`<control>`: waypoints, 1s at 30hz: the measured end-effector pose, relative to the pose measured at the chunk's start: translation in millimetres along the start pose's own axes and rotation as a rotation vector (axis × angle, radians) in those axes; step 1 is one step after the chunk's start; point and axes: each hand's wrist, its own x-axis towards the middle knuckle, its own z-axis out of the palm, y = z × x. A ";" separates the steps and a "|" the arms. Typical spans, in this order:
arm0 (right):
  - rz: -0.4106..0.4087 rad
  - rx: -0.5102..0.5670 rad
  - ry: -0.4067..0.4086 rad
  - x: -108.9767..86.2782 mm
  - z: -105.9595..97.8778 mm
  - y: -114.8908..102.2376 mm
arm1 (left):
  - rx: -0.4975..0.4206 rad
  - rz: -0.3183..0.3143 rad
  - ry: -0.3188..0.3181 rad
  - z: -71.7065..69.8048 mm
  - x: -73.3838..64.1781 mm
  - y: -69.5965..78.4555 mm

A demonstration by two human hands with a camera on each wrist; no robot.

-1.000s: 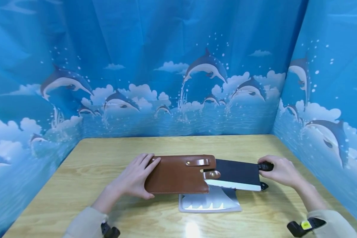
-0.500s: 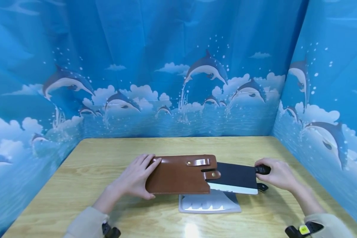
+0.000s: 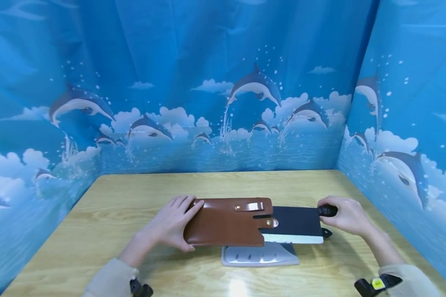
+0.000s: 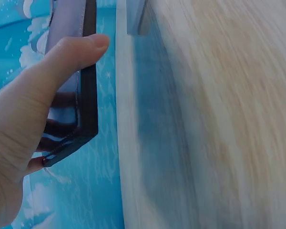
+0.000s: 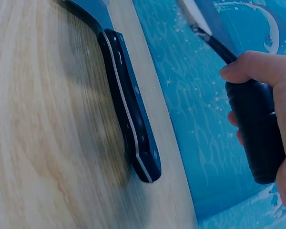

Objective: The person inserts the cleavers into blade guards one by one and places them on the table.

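My left hand point(image 3: 172, 226) grips the left end of a brown leather knife sheath point(image 3: 224, 225), thumb on the near edge and fingers over the far one. Two snap straps sit at the sheath's right end. From its mouth sticks a cleaver point(image 3: 295, 220) with a black blade and a bright edge facing me; the rest of the blade is hidden inside. My right hand point(image 3: 347, 216) holds the cleaver's black handle point(image 5: 257, 133), thumb at the blade end. Sheath and cleaver are held above the table, as the left wrist view shows.
Below them a second knife lies on the wooden table point(image 3: 107, 231), its blade in a translucent grey cover point(image 3: 260, 256), partly hidden by the sheath. Its riveted black handle point(image 5: 128, 105) points right. A dolphin-print curtain point(image 3: 215, 103) surrounds the table's back and sides.
The cleaver has levelled out in line with the sheath and slid slightly left, so a little less of its blade shows. The left hand keeps its hold.
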 end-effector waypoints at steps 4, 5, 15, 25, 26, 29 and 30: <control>-0.051 -0.006 -0.005 6.1 5.6 -4.8 | 0.004 0.040 0.014 -1.0 7.0 3.6; -0.056 -0.009 -0.003 7.3 7.3 -6.0 | 0.007 0.046 0.021 -0.8 8.5 4.2; 0.019 -0.017 -0.067 9.2 13.3 -12.4 | 0.009 0.052 0.097 5.6 10.8 8.0; 0.104 0.048 -0.289 21.1 1.3 -18.9 | -0.010 0.056 0.155 4.1 15.4 12.6; 0.109 0.097 -0.317 21.3 0.1 -17.4 | -0.005 0.056 0.161 4.2 14.9 12.7; 0.134 0.319 -0.390 19.0 -1.8 -9.3 | 0.016 0.047 0.178 4.6 12.1 12.2; 0.153 0.416 -0.415 17.6 -2.4 -6.0 | 0.023 0.042 0.185 4.6 10.9 12.0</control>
